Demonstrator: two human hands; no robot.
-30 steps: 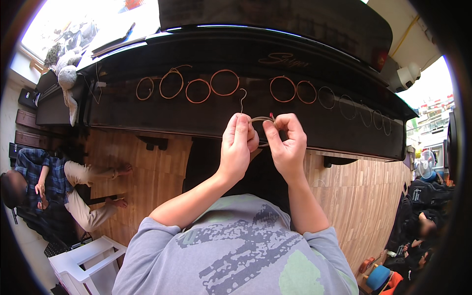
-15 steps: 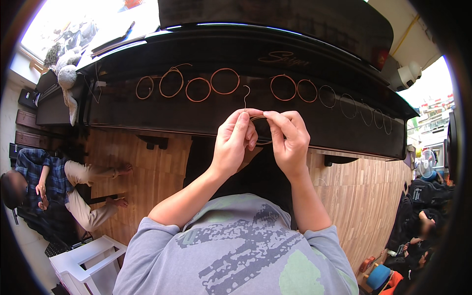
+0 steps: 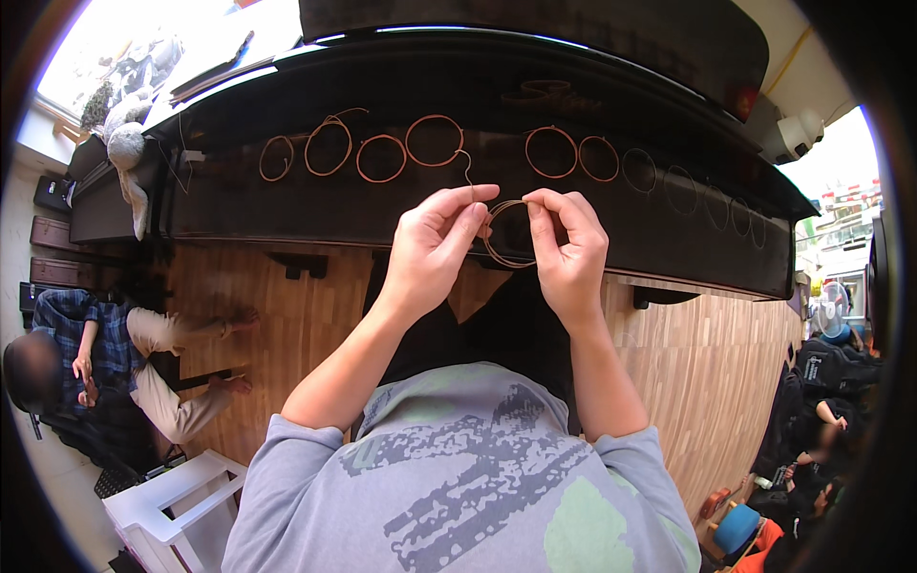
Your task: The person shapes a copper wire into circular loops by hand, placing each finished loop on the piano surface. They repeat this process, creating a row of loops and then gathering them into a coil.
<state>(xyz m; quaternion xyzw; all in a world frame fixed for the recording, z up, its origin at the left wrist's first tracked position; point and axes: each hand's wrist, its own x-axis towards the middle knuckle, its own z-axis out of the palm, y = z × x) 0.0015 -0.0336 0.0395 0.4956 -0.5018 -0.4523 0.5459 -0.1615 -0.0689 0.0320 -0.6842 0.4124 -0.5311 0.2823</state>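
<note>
Wood-block flooring (image 3: 726, 372) in a pale herringbone-like pattern spreads beneath a long black piano-like cabinet (image 3: 287, 205), whose dark top runs across the upper half of the view and bends with the lens. Along that top lie copper-coloured wire rings (image 3: 382, 158), side by side in a loose row: 4 to the left of the hands and at least 2 clear ones to the right, with thinner, fainter rings (image 3: 680, 189) trailing on toward the right end.

Both of the person's hands are raised in front of the cabinet's front edge, just below the row. Left hand (image 3: 435, 244) pinches the left side of a wire coil (image 3: 506, 234) between thumb and fingertips, while right hand (image 3: 568, 248) grips the coil's right side with its fingers curled over it. The coil sits between the 2 hands, held clear of the cabinet top, and a loose tail of wire (image 3: 466, 170) rises from it in a thin kinked line toward the nearest ring above.

Bare forearms run down to a grey patterned T-shirt (image 3: 458, 487) filling the bottom of the picture.

At far left, another person in a blue checked shirt (image 3: 91, 329) and beige trousers sits low on the floor, legs stretched toward the cabinet, beside a white plastic stool (image 3: 162, 497). At far right, dark bags (image 3: 831, 368) and a blue round item (image 3: 737, 528) lie near the floor's edge.
</note>
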